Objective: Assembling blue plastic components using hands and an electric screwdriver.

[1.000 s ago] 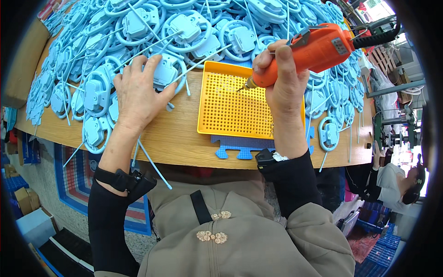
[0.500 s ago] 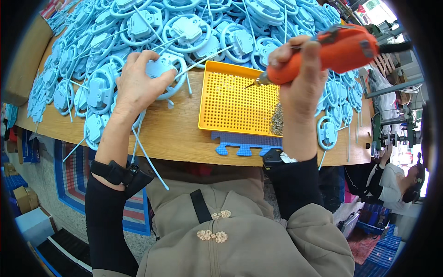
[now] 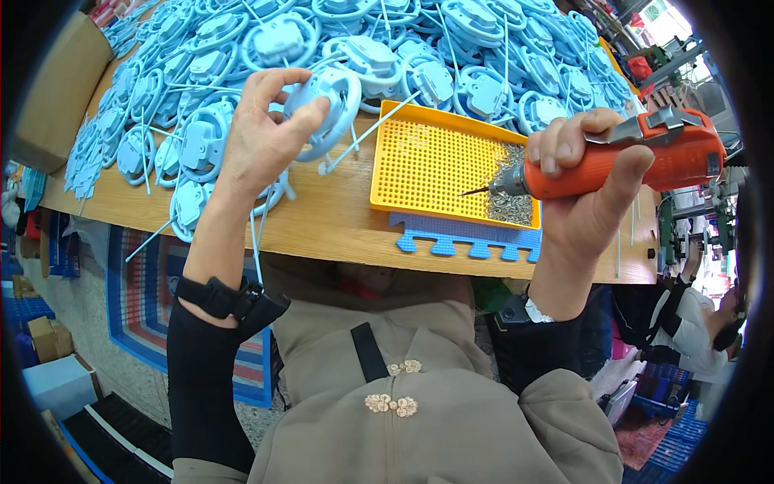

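My left hand (image 3: 266, 137) grips a light blue plastic ring-shaped part (image 3: 343, 103) by its edge, fingers behind and thumb in front. The part is tilted, held before a big heap of similar light blue parts (image 3: 282, 40). My right hand (image 3: 584, 169) is wrapped around an orange electric screwdriver (image 3: 673, 157), its thin bit pointing left. The bit is over a yellow perforated tray (image 3: 397, 211). Small metal screws (image 3: 509, 208) lie at the tray's right end, partly covered by the tool's front.
Under the tray's near edge lies a blue foam mat (image 3: 443, 242) on the wooden table (image 3: 330, 230). A cardboard box (image 3: 64, 93) stands at the far left. Further right, another person (image 3: 689, 323) sits near machinery. A striped mat (image 3: 149, 298) is on the floor at left.
My left hand has raised the blue part off the heap. The screwdriver in my right hand has moved lower and to the right. The whole view has shifted slightly.
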`<state>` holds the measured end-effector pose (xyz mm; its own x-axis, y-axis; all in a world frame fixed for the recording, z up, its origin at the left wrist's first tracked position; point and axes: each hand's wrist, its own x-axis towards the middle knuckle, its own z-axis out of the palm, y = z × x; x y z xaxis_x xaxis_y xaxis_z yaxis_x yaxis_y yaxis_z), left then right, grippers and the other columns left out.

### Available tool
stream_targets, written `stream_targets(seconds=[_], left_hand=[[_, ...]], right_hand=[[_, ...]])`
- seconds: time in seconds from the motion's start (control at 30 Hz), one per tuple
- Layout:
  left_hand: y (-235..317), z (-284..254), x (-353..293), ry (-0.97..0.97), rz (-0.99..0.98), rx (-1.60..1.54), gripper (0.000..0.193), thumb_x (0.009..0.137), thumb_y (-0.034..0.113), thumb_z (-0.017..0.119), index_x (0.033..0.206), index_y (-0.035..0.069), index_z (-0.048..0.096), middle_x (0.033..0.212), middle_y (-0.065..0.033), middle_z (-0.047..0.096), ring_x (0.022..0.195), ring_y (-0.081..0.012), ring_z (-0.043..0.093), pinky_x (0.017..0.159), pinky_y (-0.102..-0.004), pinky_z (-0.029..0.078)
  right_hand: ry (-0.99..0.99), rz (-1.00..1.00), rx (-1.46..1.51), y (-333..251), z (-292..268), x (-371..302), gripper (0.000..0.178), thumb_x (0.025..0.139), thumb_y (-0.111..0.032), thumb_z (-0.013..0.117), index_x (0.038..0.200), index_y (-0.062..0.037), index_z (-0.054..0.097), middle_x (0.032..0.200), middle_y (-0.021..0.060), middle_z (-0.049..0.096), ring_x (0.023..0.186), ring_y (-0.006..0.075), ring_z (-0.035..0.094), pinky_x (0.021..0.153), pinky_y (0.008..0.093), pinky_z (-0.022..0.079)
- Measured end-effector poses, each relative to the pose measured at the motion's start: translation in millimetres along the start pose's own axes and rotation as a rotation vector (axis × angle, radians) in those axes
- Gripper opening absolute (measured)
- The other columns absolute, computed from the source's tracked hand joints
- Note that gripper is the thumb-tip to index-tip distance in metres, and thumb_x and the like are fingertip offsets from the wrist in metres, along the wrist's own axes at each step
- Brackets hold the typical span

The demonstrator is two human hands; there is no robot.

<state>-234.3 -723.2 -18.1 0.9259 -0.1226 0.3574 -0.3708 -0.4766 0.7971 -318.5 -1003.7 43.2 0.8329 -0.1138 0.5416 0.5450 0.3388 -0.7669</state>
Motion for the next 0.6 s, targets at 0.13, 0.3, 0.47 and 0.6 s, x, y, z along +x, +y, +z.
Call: stream_targets(seconds=[0.13, 0.3, 0.47, 0.6], left_hand=[[-16, 0, 14, -0.118, -0.27, -0.502, 0.036, 0.089, 0.032, 0.062, 0.108, 0.002, 0.064, 0.093, -0.0006, 0.064, 0.084, -0.0131, 0.055, 0.072, -0.0248, 0.044], [-25, -10, 30, -0.429, -0.367, -0.689, 0.033, 0.091, 0.035, 0.06, 0.11, 0.008, 0.065, 0.097, -0.0023, 0.065, 0.088, -0.0127, 0.061, 0.076, -0.0285, 0.049], [8, -37, 29, -0.504, -0.466, -0.78, 0.037, 0.092, 0.039, 0.057, 0.111, 0.009, 0.064, 0.1, -0.0035, 0.065, 0.091, -0.0121, 0.062, 0.077, -0.0299, 0.053], [25, -40, 0, -0.579, -0.326, -0.198, 0.034, 0.086, 0.03, 0.066, 0.104, 0.002, 0.064, 0.093, -0.0075, 0.066, 0.078, -0.0132, 0.064, 0.067, -0.0291, 0.053]], right_hand=[[-0.009, 0.014, -0.022, 2, 3, -4, 0.049, 0.086, -0.053, 0.064, 0.096, -0.0058, 0.057, 0.069, 0.0051, 0.056, 0.061, 0.0159, 0.053, 0.064, 0.0331, 0.044], [-0.007, 0.02, -0.042, 6, 2, -7, 0.046, 0.087, -0.049, 0.064, 0.097, -0.0055, 0.057, 0.068, 0.0056, 0.056, 0.06, 0.0153, 0.053, 0.064, 0.0321, 0.044], [-0.028, 0.028, -0.012, 10, 7, -6, 0.044, 0.088, -0.049, 0.063, 0.097, -0.0055, 0.057, 0.069, 0.0057, 0.056, 0.06, 0.0153, 0.053, 0.063, 0.0319, 0.043], [-0.033, 0.036, -0.003, 10, 9, -6, 0.045, 0.089, -0.05, 0.061, 0.097, -0.0054, 0.057, 0.069, 0.0056, 0.055, 0.061, 0.0151, 0.052, 0.063, 0.0318, 0.043]])
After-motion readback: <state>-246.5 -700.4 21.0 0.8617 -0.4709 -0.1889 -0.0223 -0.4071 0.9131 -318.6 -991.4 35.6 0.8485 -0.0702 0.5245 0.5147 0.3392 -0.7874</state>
